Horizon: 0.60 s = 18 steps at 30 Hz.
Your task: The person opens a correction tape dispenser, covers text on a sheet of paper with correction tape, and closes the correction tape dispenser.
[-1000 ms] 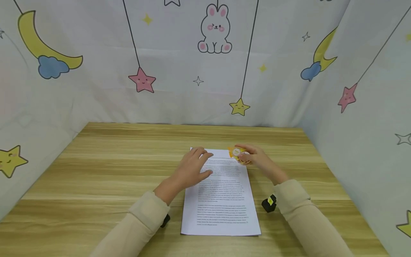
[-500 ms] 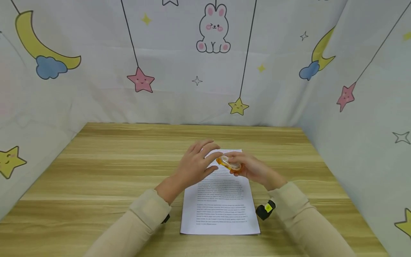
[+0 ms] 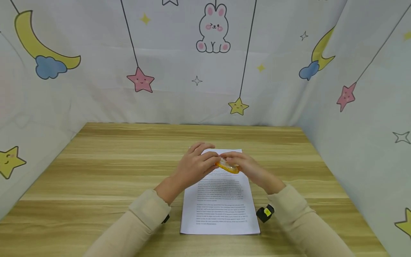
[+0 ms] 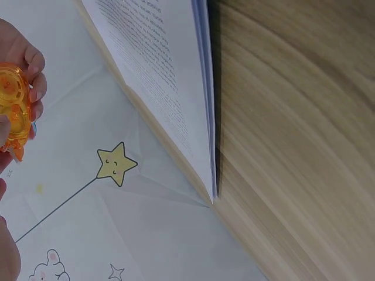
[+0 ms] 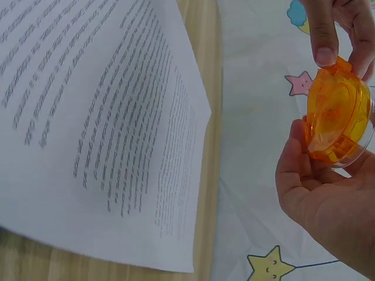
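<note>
An orange, see-through correction tape [image 5: 337, 111] is held up between both hands, above the far part of a stack of printed paper [image 3: 221, 207]. My right hand [image 3: 252, 169] grips its body, with fingers curled around the edge in the right wrist view. My left hand [image 3: 194, 165] meets the other end; thumb and fingers pinch the narrow orange tip there. Two round reels show through the casing of the correction tape [image 4: 13, 88] in the left wrist view. In the head view, the fingers cover much of it.
The paper stack lies on a wood-grain table [image 3: 112, 171], its several sheets showing at the edge in the left wrist view. A white curtain [image 3: 173, 96] with stars and a rabbit stands behind and at the sides. A black wrist camera [image 3: 265, 213] hangs under the right sleeve.
My right hand has brought the correction tape left and nearer, turning it. My left hand has moved slightly right, and its fingers have closed on the tip.
</note>
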{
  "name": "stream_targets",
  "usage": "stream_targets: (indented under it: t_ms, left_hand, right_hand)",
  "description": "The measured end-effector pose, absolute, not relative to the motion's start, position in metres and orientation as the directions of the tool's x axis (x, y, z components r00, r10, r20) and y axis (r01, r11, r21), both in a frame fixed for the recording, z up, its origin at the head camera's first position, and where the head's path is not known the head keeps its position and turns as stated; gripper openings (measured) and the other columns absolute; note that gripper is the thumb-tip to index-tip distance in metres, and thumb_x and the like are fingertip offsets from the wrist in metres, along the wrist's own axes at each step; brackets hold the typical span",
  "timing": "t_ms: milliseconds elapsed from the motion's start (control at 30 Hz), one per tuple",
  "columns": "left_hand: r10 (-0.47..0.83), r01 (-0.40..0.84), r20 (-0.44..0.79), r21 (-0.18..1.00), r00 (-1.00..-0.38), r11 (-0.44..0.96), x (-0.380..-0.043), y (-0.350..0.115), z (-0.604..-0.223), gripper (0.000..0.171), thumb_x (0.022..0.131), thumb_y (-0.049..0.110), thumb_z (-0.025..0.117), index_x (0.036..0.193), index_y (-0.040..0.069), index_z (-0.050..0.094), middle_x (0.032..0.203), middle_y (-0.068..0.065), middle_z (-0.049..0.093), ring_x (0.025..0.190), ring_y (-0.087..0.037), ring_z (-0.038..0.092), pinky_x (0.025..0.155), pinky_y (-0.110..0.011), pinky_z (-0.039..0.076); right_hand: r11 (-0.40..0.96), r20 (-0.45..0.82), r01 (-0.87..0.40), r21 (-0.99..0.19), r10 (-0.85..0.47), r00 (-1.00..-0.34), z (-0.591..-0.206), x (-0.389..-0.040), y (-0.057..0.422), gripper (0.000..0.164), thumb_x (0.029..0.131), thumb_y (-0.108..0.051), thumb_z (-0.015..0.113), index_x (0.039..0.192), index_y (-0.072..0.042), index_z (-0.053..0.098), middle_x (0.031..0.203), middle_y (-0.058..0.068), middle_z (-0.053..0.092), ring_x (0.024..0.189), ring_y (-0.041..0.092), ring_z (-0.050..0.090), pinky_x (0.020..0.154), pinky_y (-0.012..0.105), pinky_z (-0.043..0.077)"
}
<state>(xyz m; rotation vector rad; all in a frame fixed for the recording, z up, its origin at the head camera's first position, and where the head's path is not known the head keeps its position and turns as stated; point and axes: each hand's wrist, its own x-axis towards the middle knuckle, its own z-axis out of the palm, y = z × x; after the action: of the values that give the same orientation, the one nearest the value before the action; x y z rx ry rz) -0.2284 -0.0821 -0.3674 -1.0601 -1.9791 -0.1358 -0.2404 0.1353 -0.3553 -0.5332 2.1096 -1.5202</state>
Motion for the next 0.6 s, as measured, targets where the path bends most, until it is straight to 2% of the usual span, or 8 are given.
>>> stream_targets:
  t_ms: [100,233,400,600]
  left_hand:
    - [0.619,0.716,0.741,-0.282,-0.260,0.639,-0.228,-0.082,-0.368,0.017,0.078,0.025,0.073,0.093,0.016,0.070,0.093,0.007,0.069,0.106,-0.019,0.056,0.098,-0.034,0.041]
    - [0.611,0.716,0.750,-0.278,-0.254,0.640,-0.228,-0.083,-0.369,0.016,0.077,0.025,0.074,0.090,0.016,0.071,0.089,0.008,0.069,0.105,-0.019,0.057,0.097,-0.034,0.042]
    - [0.615,0.731,0.743,-0.261,-0.265,0.631,-0.228,-0.082,-0.370,0.017,0.077,0.026,0.074,0.090,0.017,0.071,0.089,0.007,0.070,0.105,-0.019,0.056,0.096,-0.033,0.041]
    - [0.621,0.758,0.741,-0.246,-0.255,0.605,-0.227,-0.082,-0.370,0.017,0.076,0.026,0.075,0.089,0.016,0.068,0.089,0.006,0.068,0.104,-0.019,0.056,0.094,-0.033,0.042]
  right_hand:
    - [0.415,-0.055,-0.245,-0.876,-0.591,-0.805,-0.351,-0.236,0.138,0.047,0.096,-0.036,0.045,0.133,-0.008,0.048,0.131,0.010,0.051,0.112,0.023,0.048,0.091,0.034,0.041]
    - [0.547,0.050,-0.483,-0.684,-0.626,-0.778,-0.348,-0.233,0.138,0.052,0.091,-0.040,0.053,0.131,-0.006,0.050,0.123,0.009,0.055,0.106,0.021,0.051,0.088,0.039,0.045]
    - [0.616,0.092,-0.556,-0.559,-0.620,-0.779,-0.344,-0.230,0.137,0.047,0.088,-0.039,0.059,0.123,-0.008,0.057,0.111,0.008,0.060,0.095,0.018,0.053,0.079,0.038,0.048]
    - [0.616,0.096,-0.580,-0.533,-0.638,-0.764,-0.343,-0.229,0.136,0.044,0.089,-0.034,0.059,0.121,-0.004,0.058,0.107,0.009,0.061,0.088,0.016,0.053,0.073,0.031,0.047]
